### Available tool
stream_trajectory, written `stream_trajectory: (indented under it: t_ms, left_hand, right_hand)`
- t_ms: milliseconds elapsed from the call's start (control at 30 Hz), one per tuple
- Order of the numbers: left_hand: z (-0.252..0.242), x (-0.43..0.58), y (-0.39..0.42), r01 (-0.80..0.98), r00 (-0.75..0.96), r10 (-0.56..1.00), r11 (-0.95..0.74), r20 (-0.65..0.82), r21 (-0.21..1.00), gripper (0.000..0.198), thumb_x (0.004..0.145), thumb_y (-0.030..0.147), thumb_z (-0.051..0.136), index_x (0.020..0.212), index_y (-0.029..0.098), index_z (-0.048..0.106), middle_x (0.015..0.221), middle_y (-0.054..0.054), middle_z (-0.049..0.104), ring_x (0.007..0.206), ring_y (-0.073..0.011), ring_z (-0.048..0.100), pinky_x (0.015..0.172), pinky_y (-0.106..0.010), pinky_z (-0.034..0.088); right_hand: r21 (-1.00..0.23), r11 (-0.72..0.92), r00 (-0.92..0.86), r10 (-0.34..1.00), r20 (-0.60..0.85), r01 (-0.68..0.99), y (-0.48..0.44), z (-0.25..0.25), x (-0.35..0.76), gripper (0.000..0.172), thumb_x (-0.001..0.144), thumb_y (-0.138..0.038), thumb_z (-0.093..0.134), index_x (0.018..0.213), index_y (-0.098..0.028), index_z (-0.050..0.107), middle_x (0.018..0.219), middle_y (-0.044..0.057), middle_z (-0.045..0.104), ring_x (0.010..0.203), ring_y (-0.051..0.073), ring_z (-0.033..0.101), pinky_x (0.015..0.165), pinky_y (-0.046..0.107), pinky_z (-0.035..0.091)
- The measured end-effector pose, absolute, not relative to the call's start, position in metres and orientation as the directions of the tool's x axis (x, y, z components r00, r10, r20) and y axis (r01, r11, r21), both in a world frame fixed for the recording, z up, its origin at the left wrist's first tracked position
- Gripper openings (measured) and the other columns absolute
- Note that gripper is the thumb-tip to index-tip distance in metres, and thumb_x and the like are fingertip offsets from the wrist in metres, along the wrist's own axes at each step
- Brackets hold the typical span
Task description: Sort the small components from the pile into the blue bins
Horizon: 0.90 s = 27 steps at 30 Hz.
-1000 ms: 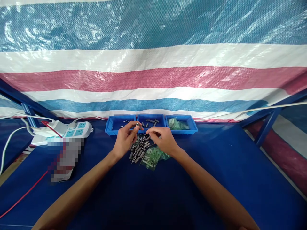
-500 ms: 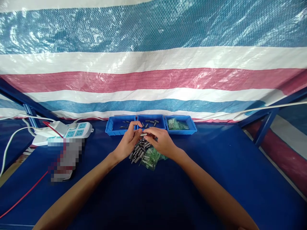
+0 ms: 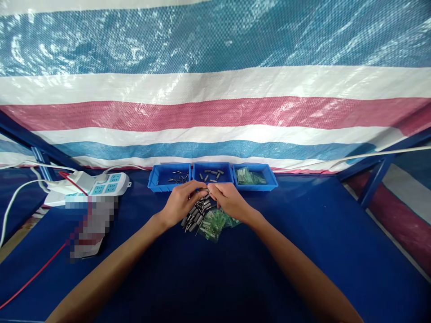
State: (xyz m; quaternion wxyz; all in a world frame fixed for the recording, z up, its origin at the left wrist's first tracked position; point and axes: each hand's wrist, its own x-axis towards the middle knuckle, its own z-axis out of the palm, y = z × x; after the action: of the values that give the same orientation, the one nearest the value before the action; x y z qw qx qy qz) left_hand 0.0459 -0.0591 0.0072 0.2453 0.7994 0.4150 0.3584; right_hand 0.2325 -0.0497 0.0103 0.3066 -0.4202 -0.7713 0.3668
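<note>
My left hand [image 3: 182,202] and my right hand [image 3: 230,200] meet at the fingertips over a pile of small parts. Both are closed in a pinch. Whatever lies between the fingers is small and mostly covered, so I cannot make it out. Under and in front of them are dark grey metal cylinders with thin pins [image 3: 192,218], loosely heaped. Against the heap's right side lie small clear greenish plastic bags [image 3: 213,224] with light-coloured pieces inside.
Behind my hands stand three blue bins in a row: the left bin [image 3: 153,185] holds thin pins, the middle bin [image 3: 227,172] short cylinders, the right bin [image 3: 256,186] greenish bags. A white power strip [image 3: 112,183] with cables sits left on the blue table [image 3: 303,215].
My fingertips have shifted slightly right and closed in tighter. My left index finger, raised before, has curled down. The small pale piece visible between my fingers is now mostly hidden.
</note>
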Motion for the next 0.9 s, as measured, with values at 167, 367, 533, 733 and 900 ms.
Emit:
stream_trajectory:
  t_ms: [167, 367, 533, 733, 900]
  left_hand:
    - [0.006, 0.046, -0.057, 0.539, 0.334, 0.876, -0.481, 0.349, 0.691, 0.038, 0.098, 0.032, 0.035, 0.069, 0.015, 0.053, 0.065, -0.001, 0.051, 0.059, -0.0103, 0.044, 0.060, -0.024, 0.035]
    - [0.007, 0.048, -0.060, 0.540, 0.317, 0.904, -0.420, 0.286, 0.729, 0.047, 0.097, 0.041, 0.034, 0.058, 0.016, 0.036, 0.055, 0.003, 0.034, 0.052, -0.0080, 0.029, 0.052, -0.024, 0.026]
    - [0.006, 0.046, -0.060, 0.536, 0.261, 0.936, -0.346, 0.238, 0.770, 0.052, 0.096, 0.046, 0.035, 0.054, 0.016, 0.030, 0.053, 0.003, 0.029, 0.051, -0.0076, 0.025, 0.051, -0.025, 0.022]
    - [0.005, 0.044, -0.058, 0.440, 0.299, 0.948, -0.239, 0.110, 0.866, 0.052, 0.096, 0.051, 0.029, 0.063, 0.015, 0.045, 0.054, 0.002, 0.034, 0.051, -0.0090, 0.030, 0.048, -0.023, 0.024]
    - [0.009, 0.044, -0.056, 0.384, 0.314, 0.947, -0.193, 0.068, 0.903, 0.051, 0.095, 0.052, 0.030, 0.074, 0.015, 0.056, 0.056, 0.002, 0.039, 0.049, -0.0092, 0.036, 0.046, -0.022, 0.028]
  right_hand:
    - [-0.777, 0.438, -0.462, 0.860, 0.215, 0.453, -0.052, 0.017, 0.233, 0.029, 0.097, -0.035, 0.041, 0.077, -0.017, 0.052, 0.056, -0.004, 0.045, 0.052, 0.011, 0.042, 0.056, 0.025, 0.028]
    - [-0.687, 0.534, -0.603, 0.779, 0.173, 0.493, -0.056, 0.014, 0.229, 0.018, 0.094, -0.024, 0.047, 0.077, -0.018, 0.049, 0.062, -0.002, 0.049, 0.056, 0.011, 0.041, 0.055, 0.024, 0.026]
    - [-0.670, 0.569, -0.635, 0.750, 0.185, 0.477, -0.058, 0.014, 0.228, 0.023, 0.095, -0.030, 0.047, 0.075, -0.018, 0.046, 0.060, -0.003, 0.046, 0.054, 0.011, 0.039, 0.055, 0.025, 0.024]
    - [-0.762, 0.466, -0.572, 0.805, 0.154, 0.450, -0.053, 0.014, 0.233, 0.033, 0.096, -0.031, 0.042, 0.066, -0.019, 0.039, 0.055, -0.005, 0.038, 0.049, 0.009, 0.036, 0.052, 0.024, 0.026]
    - [-0.984, 0.137, -0.253, 0.962, 0.104, 0.115, -0.033, -0.004, 0.244, 0.039, 0.092, -0.046, 0.047, 0.063, -0.020, 0.038, 0.051, -0.007, 0.031, 0.040, 0.007, 0.035, 0.045, 0.024, 0.039]
